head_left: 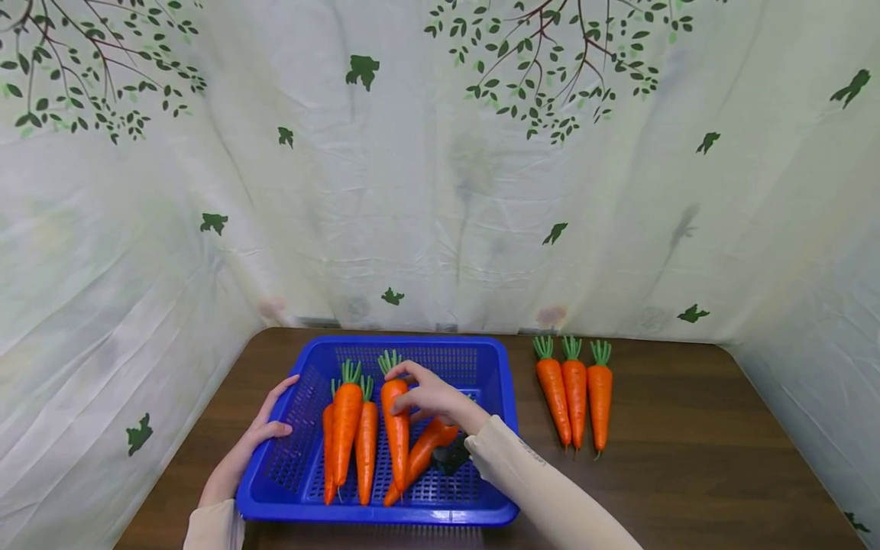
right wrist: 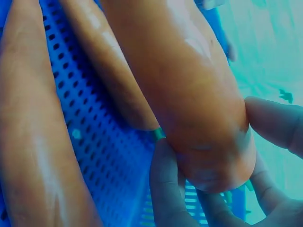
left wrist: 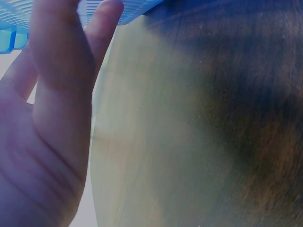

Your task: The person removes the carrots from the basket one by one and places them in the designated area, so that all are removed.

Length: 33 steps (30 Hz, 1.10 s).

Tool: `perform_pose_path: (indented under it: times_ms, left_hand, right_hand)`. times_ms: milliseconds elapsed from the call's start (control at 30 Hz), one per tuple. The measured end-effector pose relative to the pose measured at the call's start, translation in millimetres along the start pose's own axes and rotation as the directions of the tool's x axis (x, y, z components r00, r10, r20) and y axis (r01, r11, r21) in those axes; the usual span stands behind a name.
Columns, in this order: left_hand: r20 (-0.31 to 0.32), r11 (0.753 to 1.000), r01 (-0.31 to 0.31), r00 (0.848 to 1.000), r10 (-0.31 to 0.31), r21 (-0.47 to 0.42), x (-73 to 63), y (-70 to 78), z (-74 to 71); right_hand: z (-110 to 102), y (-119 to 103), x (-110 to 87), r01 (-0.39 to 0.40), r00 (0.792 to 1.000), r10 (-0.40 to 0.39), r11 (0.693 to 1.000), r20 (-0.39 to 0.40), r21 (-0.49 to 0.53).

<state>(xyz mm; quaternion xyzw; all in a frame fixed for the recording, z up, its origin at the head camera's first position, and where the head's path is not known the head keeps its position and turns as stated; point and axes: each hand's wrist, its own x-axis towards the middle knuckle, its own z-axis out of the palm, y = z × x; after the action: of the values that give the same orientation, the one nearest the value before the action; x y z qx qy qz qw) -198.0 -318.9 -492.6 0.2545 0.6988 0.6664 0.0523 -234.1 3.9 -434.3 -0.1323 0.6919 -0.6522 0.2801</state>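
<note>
A blue plastic basket [head_left: 378,516] with perforated walls stands on the table and holds several orange carrots with green tops. My left hand [head_left: 254,439] grips its left rim, fingers spread along the side; the left wrist view shows that hand [left wrist: 61,104] under the basket's edge. Inside the basket, my right hand [head_left: 429,393] pinches the thick upper end of a carrot [head_left: 397,435], thumb on one side and fingers on the other. Just under it lies a slanted carrot [head_left: 429,447]. Left of the held one, a carrot [head_left: 347,428] rests among others, tops pointing away.
On the brown wooden table [head_left: 687,443], three carrots lie side by side right of the basket, the outermost carrot [head_left: 600,401] slightly apart. A pale curtain [head_left: 440,191] with printed leaves hangs behind and at both sides. Something black [head_left: 450,456] shows below my right wrist.
</note>
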Motion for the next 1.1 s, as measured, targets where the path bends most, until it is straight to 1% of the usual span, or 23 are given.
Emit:
perform_pose_path:
  times_ms: [100,167,367,600,667,833,1100]
  left_hand:
    - [-0.005,1.000,-0.022,1.000,0.022,0.021,0.5,-0.4,0.0]
    - [-0.008,0.999,-0.025,1.000,0.026,0.030,0.1,-0.7,-0.1]
    - [-0.021,0.999,-0.005,1.000,0.006,0.044,-2.1,-0.5,0.1]
    - [-0.009,1.000,0.019,1.000,-0.019,0.016,-2.2,0.3,0.1]
    - [-0.012,1.000,0.013,1.000,-0.012,0.021,-1.8,0.0,0.2]
    - [-0.009,0.999,-0.024,1.000,0.025,0.034,0.0,-1.3,0.1]
    - [0.007,0.999,-0.028,1.000,0.028,0.019,0.9,-2.0,-0.6]
  right_hand:
    - [-2.8,-1.5,-3.4,0.000,1.000,0.000,1.000,-0.014,0.019]
    - [-4.2,-2.6,-5.7,0.006,1.000,-0.005,0.999,-0.021,0.033]
    - [-7.1,-9.7,-13.3,0.036,0.999,-0.034,0.998,-0.035,0.053]
    - [-11.5,-18.8,-22.0,0.053,0.998,-0.051,0.997,-0.028,0.054]
    - [-13.1,-21.0,-24.5,0.059,0.998,-0.058,0.996,-0.024,0.060]
    - [-17.9,-26.8,-32.3,0.087,0.996,-0.085,0.992,-0.024,0.088]
    - [-28.0,-32.4,-45.9,0.122,0.992,-0.119,0.987,-0.032,0.104]
